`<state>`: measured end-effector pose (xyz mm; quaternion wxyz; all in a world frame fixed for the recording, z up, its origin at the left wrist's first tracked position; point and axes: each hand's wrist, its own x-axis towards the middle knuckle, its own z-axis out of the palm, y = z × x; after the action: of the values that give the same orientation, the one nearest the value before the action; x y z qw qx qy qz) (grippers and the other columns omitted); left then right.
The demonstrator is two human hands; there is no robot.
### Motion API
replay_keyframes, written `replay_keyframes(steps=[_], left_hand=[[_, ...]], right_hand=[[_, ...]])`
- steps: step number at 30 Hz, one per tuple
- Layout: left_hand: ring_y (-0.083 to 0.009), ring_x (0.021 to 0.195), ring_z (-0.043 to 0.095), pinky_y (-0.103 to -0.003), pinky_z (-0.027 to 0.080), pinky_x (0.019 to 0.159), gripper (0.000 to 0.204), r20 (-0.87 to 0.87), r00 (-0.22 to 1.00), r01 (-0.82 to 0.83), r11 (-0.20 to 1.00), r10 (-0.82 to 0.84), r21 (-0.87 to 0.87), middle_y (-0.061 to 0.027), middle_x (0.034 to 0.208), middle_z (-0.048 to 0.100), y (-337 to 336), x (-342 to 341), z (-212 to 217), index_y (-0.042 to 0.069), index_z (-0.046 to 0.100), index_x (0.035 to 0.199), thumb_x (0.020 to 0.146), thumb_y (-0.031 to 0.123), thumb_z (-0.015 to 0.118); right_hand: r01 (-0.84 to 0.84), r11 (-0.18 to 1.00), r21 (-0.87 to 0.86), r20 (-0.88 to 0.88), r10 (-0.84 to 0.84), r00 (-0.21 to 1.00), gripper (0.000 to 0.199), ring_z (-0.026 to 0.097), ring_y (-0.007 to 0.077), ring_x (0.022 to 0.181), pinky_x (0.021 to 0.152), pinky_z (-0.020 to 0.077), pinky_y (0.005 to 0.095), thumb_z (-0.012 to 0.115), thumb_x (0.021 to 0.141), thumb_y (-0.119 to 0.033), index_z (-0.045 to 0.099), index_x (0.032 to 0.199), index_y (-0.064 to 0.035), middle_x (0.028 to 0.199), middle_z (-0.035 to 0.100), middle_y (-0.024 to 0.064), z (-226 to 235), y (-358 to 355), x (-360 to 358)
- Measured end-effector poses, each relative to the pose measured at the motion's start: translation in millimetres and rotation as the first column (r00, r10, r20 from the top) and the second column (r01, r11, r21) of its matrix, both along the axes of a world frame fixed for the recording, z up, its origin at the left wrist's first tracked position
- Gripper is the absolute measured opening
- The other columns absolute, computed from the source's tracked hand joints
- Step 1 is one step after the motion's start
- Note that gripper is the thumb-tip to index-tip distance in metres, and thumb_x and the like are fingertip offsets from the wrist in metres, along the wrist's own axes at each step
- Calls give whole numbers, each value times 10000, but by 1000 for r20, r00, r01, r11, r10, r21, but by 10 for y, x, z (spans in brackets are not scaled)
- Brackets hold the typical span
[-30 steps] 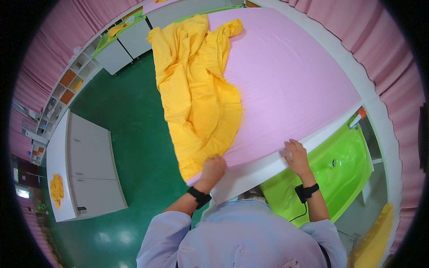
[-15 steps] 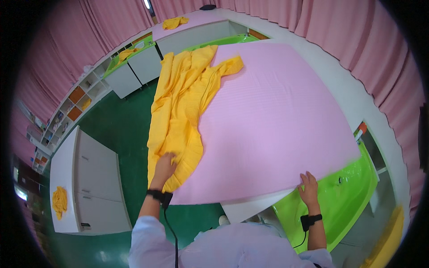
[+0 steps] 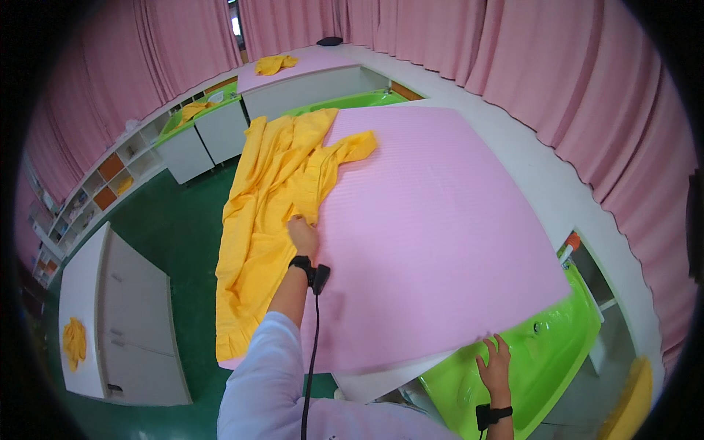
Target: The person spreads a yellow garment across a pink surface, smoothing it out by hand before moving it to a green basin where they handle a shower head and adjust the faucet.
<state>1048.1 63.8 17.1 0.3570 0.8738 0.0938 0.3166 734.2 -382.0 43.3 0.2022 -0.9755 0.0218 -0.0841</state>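
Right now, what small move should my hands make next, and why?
Perhaps slide your left hand up to the flap and fold it in over the yellow cloth. That hand is at the cloth's right edge, and the flap juts out across the pink pad, while most of the cloth lies along the pad's left side.

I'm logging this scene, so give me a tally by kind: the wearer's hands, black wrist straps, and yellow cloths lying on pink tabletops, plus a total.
Hands: 2 (left hand, right hand)
Black wrist straps: 2 (left strap, right strap)
Yellow cloths on pink tabletops: 2 (near cloth, far cloth)
Total: 6
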Motion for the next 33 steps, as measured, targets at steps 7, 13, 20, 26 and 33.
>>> replay_keyframes(steps=[7, 13, 20, 26, 33], left_hand=[[-313, 736, 597, -336, 469, 629, 283, -142, 438, 894, 446, -888, -33, -160, 786, 606, -1154, -1844, 623, 14, 604, 840, 630, -126, 476], [-318, 824, 579, -336, 478, 746, 269, -391, 488, 841, 541, -780, -30, -161, 944, 593, -747, -2438, 337, 31, 595, 940, 690, -50, 534], [-304, 955, 536, -364, 441, 820, 298, -278, 910, 394, 850, -307, 350, -140, 1020, 563, 152, -3286, 255, 57, 586, 1019, 726, 86, 628], [-222, 757, 614, -320, 494, 634, 273, -544, 838, -201, 898, -49, -391, -121, 944, 607, 1053, -4180, -291, 20, 558, 1052, 806, 135, 587], [-322, 860, 606, -368, 525, 776, 375, -100, 990, -110, -110, -97, -988, -252, 1002, 567, 1442, -3761, -333, -83, 454, 1041, 884, 254, 497]], right_hand=[[-160, 962, 223, 193, 118, 974, 363, 437, 349, 1087, 911, 374, 400, 602, 743, -57, 496, 1089, -36, 1175, 445, 184, 100, 48, 249], [-438, 816, 377, 121, 426, 897, 392, 462, 338, 1060, 899, 393, 360, 577, 783, -114, 468, 1152, -41, 1159, 450, 188, 132, 773, 833], [-488, 796, 359, -20, 529, 848, 536, 477, 330, 1014, 894, 392, 358, 559, 819, -253, 355, 1291, -102, 1109, 460, 208, -352, 1581, 1548], [-273, 913, 303, -101, 316, 943, 629, 462, 368, 1023, 882, 405, 379, 672, 722, -244, 380, 1251, -70, 1084, 442, 225, -575, 1951, 2091], [112, 942, 316, -175, -58, 983, 713, 528, 398, 958, 830, 447, 385, 703, 677, -149, 279, 1243, -61, 1088, 486, 259, -525, 1936, 2455]])
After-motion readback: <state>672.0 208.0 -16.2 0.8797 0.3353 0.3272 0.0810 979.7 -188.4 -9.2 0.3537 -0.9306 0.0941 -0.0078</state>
